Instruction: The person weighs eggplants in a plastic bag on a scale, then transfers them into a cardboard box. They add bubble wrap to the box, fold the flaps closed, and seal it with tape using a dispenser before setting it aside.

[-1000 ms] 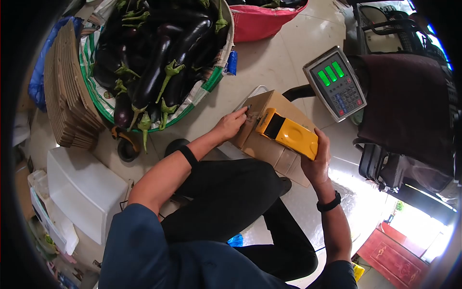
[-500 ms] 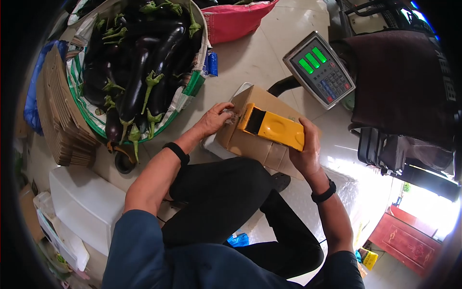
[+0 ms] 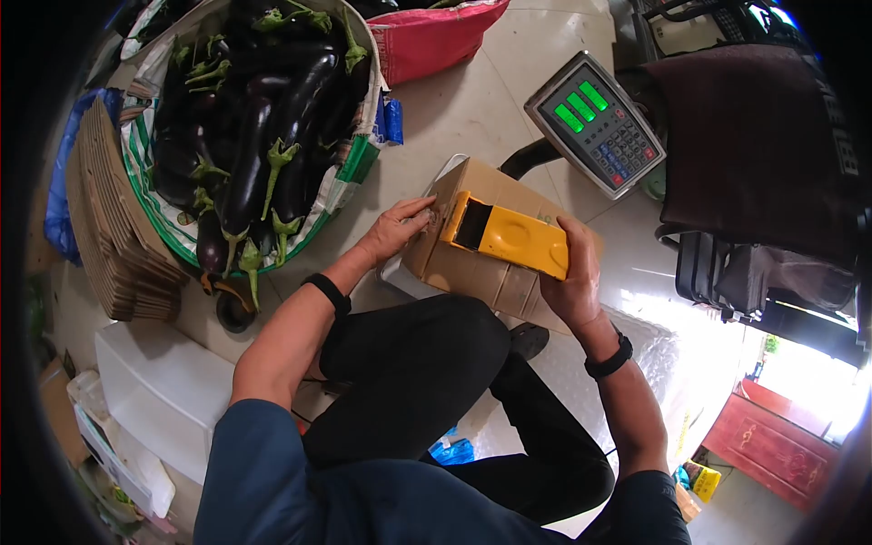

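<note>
A closed cardboard box [image 3: 472, 268] sits in front of my knees on a pale scale platform, of which a rim shows. My right hand [image 3: 574, 272] is wrapped round the far end of a yellow tape dispenser [image 3: 520, 242], which lies against the top of the box. The dispenser's black end points left. At the box's left end, my left hand [image 3: 400, 227] reaches with fingers stretched out against the cardboard. Beside its fingertips is a small crinkled piece of clear tape [image 3: 434, 221]. The undersides of these fingers are partly hidden.
A large sack of eggplants [image 3: 263, 136] stands at upper left, beside stacked flattened cardboard [image 3: 113, 218]. The scale display [image 3: 595, 124] with green digits rises behind the box. At right is a dark chair [image 3: 745, 136]; a white foam box [image 3: 159, 391] lies at lower left.
The whole view has shifted slightly. My right hand keeps its hold on the tape dispenser, and my left hand stays at the box's left end with little visible movement.
</note>
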`<action>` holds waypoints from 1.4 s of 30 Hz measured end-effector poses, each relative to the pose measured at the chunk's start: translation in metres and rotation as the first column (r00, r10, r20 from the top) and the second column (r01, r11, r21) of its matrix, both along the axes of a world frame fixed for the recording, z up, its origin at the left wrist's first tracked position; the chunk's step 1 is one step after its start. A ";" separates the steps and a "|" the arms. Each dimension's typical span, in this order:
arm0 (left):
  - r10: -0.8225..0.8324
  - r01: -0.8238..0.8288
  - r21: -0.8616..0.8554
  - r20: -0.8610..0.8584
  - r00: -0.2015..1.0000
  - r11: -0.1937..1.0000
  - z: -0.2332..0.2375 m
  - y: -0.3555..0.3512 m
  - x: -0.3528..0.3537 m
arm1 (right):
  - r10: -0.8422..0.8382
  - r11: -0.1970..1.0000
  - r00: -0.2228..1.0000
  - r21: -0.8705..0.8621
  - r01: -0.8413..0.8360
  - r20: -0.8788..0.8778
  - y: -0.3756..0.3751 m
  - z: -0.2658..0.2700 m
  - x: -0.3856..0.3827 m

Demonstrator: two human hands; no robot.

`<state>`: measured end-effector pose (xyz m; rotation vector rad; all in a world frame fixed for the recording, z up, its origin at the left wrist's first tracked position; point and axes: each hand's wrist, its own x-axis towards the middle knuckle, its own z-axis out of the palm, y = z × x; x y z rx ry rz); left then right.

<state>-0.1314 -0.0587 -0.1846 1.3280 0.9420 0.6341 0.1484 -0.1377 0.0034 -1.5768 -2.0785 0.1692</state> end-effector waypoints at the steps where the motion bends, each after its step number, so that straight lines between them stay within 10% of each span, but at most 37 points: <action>1: -0.006 0.006 0.001 -0.002 1.000 1.000 0.001 0.001 0.000 | -0.007 1.000 1.000 -0.006 0.007 0.001 -0.001 0.000 0.000; 35: -0.021 0.025 0.110 -0.035 0.999 0.994 -0.016 -0.007 0.002 | -0.033 0.998 0.997 -0.064 0.028 -0.074 -0.002 0.004 0.004; 37: -0.053 0.065 0.171 -0.074 0.996 0.983 -0.002 -0.003 0.002 | -0.012 0.997 0.997 -0.083 0.006 -0.073 -0.001 0.006 0.006; 39: -0.089 0.128 -0.173 0.214 0.973 0.977 0.020 0.004 -0.001 | -0.005 0.994 0.998 -0.109 -0.002 -0.062 -0.001 0.010 0.007; 42: -0.321 0.323 -0.026 0.056 0.945 0.946 0.078 0.019 -0.003 | 0.014 0.983 0.999 -0.183 -0.019 -0.033 0.000 0.023 0.010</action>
